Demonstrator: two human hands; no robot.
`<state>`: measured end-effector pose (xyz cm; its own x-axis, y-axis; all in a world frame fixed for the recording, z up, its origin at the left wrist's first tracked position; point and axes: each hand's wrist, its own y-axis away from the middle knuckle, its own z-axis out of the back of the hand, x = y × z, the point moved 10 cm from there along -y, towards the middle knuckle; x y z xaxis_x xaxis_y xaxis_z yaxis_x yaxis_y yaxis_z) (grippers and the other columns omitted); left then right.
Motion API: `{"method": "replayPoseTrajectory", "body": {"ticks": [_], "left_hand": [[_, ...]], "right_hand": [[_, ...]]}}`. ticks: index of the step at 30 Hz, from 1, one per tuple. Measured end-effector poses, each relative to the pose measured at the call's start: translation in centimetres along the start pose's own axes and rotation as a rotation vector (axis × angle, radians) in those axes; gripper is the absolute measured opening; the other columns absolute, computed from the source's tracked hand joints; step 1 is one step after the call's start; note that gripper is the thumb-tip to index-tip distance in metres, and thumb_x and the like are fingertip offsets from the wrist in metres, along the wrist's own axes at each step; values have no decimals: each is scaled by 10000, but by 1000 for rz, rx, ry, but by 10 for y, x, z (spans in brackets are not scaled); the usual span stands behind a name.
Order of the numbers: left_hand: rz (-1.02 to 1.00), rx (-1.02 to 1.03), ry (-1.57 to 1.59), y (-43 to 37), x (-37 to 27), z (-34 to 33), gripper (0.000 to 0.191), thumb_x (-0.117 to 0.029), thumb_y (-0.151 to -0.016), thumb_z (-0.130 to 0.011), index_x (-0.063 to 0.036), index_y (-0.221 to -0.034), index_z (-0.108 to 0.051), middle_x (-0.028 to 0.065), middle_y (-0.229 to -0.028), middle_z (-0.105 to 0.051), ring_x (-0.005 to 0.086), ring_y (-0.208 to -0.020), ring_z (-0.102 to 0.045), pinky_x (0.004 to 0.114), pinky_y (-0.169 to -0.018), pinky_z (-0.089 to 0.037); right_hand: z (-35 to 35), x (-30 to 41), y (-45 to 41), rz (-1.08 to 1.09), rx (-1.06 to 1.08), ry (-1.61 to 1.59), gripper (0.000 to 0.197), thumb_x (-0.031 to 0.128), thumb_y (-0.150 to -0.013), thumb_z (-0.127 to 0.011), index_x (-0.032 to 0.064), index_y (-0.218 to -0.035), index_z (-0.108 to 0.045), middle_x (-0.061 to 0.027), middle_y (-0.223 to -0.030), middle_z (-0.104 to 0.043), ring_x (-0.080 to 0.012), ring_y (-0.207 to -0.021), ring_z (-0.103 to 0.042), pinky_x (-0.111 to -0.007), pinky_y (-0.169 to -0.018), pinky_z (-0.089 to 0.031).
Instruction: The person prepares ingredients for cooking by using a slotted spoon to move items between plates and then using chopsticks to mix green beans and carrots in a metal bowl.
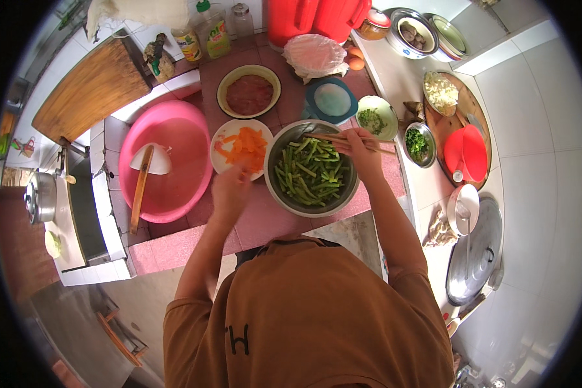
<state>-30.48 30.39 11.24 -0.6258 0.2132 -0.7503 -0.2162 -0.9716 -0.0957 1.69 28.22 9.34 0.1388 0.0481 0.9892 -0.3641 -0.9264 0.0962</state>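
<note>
Wooden chopsticks are gripped in my right hand, their tips over the far rim of a metal bowl. Cut green bean pieces fill much of that bowl. Blurred, my left hand hangs at the near edge of a white plate of orange carrot slices; whether its fingers hold anything cannot be told. Beyond the plate stands an enamel bowl of raw meat. A small bowl of chopped greens stands right of the metal bowl, near a blue-lidded container.
At left a pink basin of water holds a wooden-handled ladle. A wooden cutting board leans behind it. Red jugs stand at the back. The right counter bears a red plastic scoop, bowls and a large metal lid.
</note>
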Motion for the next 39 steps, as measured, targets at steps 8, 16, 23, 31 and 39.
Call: {"method": "replayPoseTrajectory", "body": {"ticks": [8, 16, 23, 31, 39], "left_hand": [[-506, 274, -78, 54, -50, -56, 365, -234, -660, -780, -130, -994, -675, 49, -1126, -585, 284, -1021, -512, 420, -871, -425], [-532, 306, -114, 49, -53, -54, 368, -244, -654, -792, -136, -987, -677, 40, -1105, -587, 279, -1010, -508, 420, -862, -423], [-510, 328, -114, 43, -57, -55, 331, -290, -652, -794, -128, -921, -688, 42, -1041, -595, 270, -978, -532, 408, -836, -438], [-424, 280, -126, 48, -57, -56, 294, -304, -667, -787, -132, -886, -689, 29, -1022, -598, 261, -975, -533, 408, -831, -439], [-387, 280, -133, 49, -56, -60, 306, -320, -678, -778, -130, -900, -686, 31, -1034, -589, 266, -988, -518, 404, -842, -421]], "right_hand": [[-1, 3, 21, -271, 205, 267, 184, 131, -923, -561, -32, -880, -635, -119, -834, -671, -168, -721, -676, -259, -648, -575], [2, 53, 44, -199, 230, 362, 203, 158, -946, -542, -28, -942, -624, -126, -911, -672, -181, -790, -681, -277, -716, -568], [-43, -13, 16, -69, 95, 130, 215, 165, -948, -543, -35, -946, -623, -110, -884, -662, -176, -802, -674, -279, -727, -562], [-82, 35, 44, 201, 381, 693, 129, 65, -887, -583, -24, -794, -578, -59, -661, -547, -86, -619, -505, -259, -565, -427], [-11, 60, 55, -13, 190, 671, 161, 107, -922, -555, -18, -860, -635, -71, -747, -650, -117, -649, -569, -266, -598, -453]]}}
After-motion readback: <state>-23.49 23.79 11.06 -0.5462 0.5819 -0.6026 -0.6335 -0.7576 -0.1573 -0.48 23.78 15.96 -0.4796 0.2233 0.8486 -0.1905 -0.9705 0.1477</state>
